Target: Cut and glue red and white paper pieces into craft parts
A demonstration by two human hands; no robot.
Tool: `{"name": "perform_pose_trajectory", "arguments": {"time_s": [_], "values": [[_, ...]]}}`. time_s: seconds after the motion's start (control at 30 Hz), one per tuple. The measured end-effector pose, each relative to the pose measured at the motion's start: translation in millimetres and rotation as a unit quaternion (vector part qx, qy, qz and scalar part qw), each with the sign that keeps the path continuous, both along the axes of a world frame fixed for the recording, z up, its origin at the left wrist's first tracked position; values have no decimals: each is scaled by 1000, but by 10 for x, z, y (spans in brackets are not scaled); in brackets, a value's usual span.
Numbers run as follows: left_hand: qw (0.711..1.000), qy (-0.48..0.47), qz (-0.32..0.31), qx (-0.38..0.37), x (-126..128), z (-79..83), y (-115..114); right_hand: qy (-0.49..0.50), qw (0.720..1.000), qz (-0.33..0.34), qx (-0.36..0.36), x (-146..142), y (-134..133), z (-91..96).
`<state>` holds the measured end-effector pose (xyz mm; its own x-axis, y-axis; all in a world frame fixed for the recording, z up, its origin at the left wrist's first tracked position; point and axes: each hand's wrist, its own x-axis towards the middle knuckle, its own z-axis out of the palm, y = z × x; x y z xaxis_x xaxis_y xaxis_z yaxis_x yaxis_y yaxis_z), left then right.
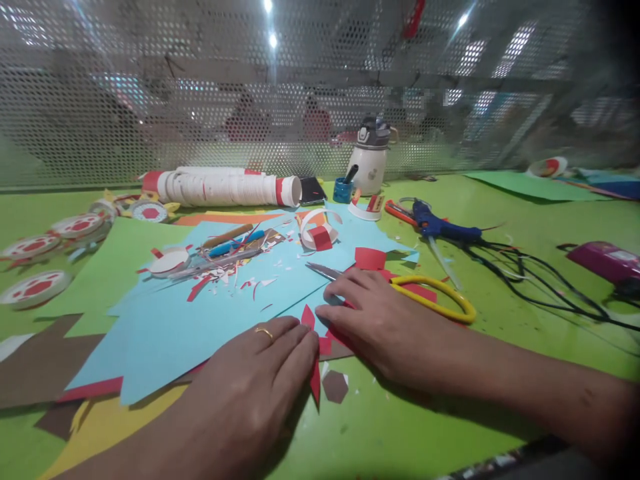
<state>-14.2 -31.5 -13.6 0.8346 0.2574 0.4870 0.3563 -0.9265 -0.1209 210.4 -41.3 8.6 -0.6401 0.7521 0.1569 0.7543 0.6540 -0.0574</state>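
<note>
My left hand (265,380), with a gold ring, rests low at the centre. Its fingers are pressed together over a pointed red paper piece (314,383), whose tips stick out above and below them. Just to the right, my right hand (375,317) lies palm down with its fingers apart, over more red paper. Scissors with yellow handles (463,310) lie behind that hand, which covers their middle; the blades point left onto light blue sheets (200,340). A brown paper hexagon (335,387) lies on the table between my hands.
Cutting scraps, an orange-brown stick (227,235) and a blue pen-like tool (236,244) lie on the sheets. Behind stand a stack of white paper cups (220,188) and a white bottle (369,167). A blue glue gun (443,225) with black cable is right. Decorated white discs (35,288) lie left.
</note>
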Motion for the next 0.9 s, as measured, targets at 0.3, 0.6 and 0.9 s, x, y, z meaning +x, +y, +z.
{"name": "perform_pose_trajectory", "arguments": {"time_s": [0.3,0.6,0.9], "values": [[1000,19,5,21,6,-22,-28,-7,1000,15,1,-12,4,-14],[999,0,5,-38,36,58,-59,-33,999,11,22,-35,-20,20],[1000,6,-10,-24,19,66,-64,-38,999,11,35,-25,-13,-2]]}}
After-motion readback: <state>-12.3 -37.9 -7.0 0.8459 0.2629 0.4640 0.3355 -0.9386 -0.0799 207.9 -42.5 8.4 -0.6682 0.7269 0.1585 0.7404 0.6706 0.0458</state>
